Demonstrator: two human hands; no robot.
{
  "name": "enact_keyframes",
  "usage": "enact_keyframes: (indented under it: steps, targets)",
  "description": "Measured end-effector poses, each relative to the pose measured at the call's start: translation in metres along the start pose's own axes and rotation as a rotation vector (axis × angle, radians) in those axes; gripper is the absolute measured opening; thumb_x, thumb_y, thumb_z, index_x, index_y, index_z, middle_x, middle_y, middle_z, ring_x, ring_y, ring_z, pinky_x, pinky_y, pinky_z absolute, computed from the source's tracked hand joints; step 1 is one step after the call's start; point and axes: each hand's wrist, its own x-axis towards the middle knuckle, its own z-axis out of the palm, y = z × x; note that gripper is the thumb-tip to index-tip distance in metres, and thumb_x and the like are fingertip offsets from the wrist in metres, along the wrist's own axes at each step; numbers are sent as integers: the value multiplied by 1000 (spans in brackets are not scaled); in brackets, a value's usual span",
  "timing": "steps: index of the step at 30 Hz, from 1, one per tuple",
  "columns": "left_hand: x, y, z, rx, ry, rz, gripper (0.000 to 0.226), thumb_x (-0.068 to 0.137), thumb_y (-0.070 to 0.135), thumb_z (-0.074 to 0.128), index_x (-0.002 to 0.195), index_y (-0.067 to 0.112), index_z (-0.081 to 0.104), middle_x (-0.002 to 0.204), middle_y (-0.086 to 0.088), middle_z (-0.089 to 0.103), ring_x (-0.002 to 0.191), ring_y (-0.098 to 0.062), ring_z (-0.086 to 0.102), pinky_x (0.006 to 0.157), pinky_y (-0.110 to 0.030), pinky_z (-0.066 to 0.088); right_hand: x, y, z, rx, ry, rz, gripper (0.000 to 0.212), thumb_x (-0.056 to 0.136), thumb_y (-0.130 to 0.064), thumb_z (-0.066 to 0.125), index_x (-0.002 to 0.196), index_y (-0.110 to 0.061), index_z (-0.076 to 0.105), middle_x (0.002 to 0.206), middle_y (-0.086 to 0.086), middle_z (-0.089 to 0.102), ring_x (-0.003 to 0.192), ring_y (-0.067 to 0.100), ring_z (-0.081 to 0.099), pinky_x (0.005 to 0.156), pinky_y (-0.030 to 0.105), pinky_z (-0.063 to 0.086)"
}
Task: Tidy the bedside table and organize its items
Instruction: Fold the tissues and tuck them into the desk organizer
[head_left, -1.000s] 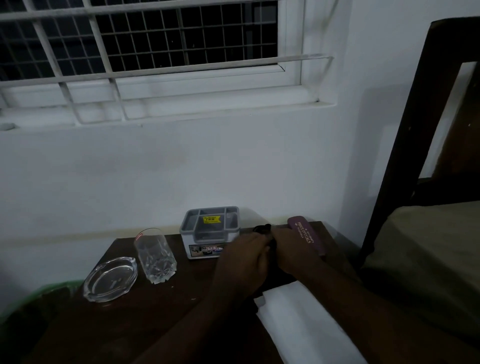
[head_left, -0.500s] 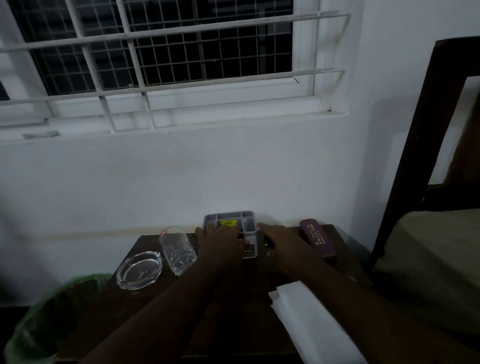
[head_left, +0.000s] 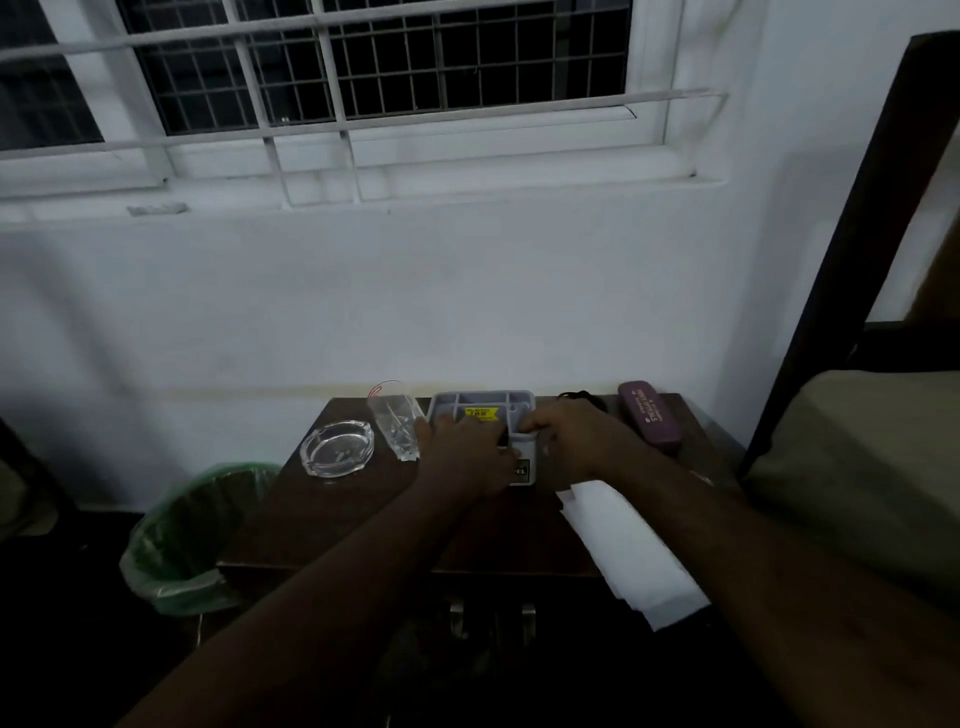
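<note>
Both hands on the organizer at the back of the table.

The table (head_left: 332, 525) carries, from left, an ashtray (head_left: 337, 448), a glass (head_left: 396, 425), the grey organizer (head_left: 483, 408) near the wall, a black item (head_left: 579, 397) and a maroon case (head_left: 649, 418), with white paper (head_left: 628, 551) at the front right. The step looks like positioning the organizer: the left hand (head_left: 465, 449) lies over its front, the right hand (head_left: 569, 441) curls narrow at its right corner; whether either truly grips it I cannot tell. Its long axis runs left-right along the wall, its open top up, label toward the person. Next likely calls for squaring it, then loading loose items.
</note>
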Motion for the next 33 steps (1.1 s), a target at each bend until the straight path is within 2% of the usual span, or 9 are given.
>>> enact_keyframes:
  steps: [4,7,8,10,13,16,22,27,33]
  targets:
    - [-19,1,0,-17,-1,0,50,91,49,45,138,33,43,142,-5,48,142,-37,22,110,-68,9,-16,-7,-12,43,-79,-3,57,79,-8,73,134,-12,56,129,6,61,118,22,59,97,23,43]
    - [-37,10,0,18,200,8,59,87,52,43,137,21,46,145,-14,43,142,-41,23,109,-63,15,-28,10,-36,90,-39,66,58,80,-8,72,133,-20,53,118,-1,62,110,15,57,76,2,37]
    - [-45,18,1,21,322,81,59,85,54,42,130,16,51,136,-15,50,135,-40,36,104,-60,24,-33,21,-44,120,-11,121,53,78,-7,73,127,-22,57,110,-3,63,104,14,58,77,4,40]
    - [-65,42,10,-67,455,365,51,84,55,47,114,15,59,118,-10,59,114,-34,54,91,-50,37,-42,44,-54,180,18,241,36,74,-3,75,105,-21,68,100,2,66,95,20,61,87,29,50]
    - [-96,86,32,-139,134,665,58,88,61,44,131,22,52,135,-15,51,114,-36,53,91,-48,41,-52,66,-56,160,-124,377,24,74,-2,76,85,-22,69,99,13,69,85,26,66,81,43,56]
    - [-102,111,54,-94,-126,668,67,90,59,51,146,27,34,156,-18,26,134,-41,34,104,-55,31,-54,75,-49,80,-347,482,34,79,-7,77,109,-19,66,109,8,63,85,17,63,73,32,57]
    - [-65,101,55,20,-72,603,46,94,44,37,133,22,46,141,-13,47,133,-36,39,108,-56,27,-49,92,-42,134,-364,568,45,82,-6,74,124,-14,59,116,14,63,85,19,64,69,29,57]
    - [-47,69,64,-51,-19,646,53,94,52,22,136,32,47,145,-5,48,133,-27,43,104,-46,34,-39,110,-41,145,-86,554,26,80,-4,75,105,-4,69,86,11,67,65,20,64,51,22,50]
    - [-53,53,84,-233,81,644,44,101,48,25,140,42,43,151,7,41,140,-16,32,110,-41,26,-37,123,-37,156,-97,678,27,82,-23,75,81,-6,55,68,6,58,42,13,53,39,21,41]
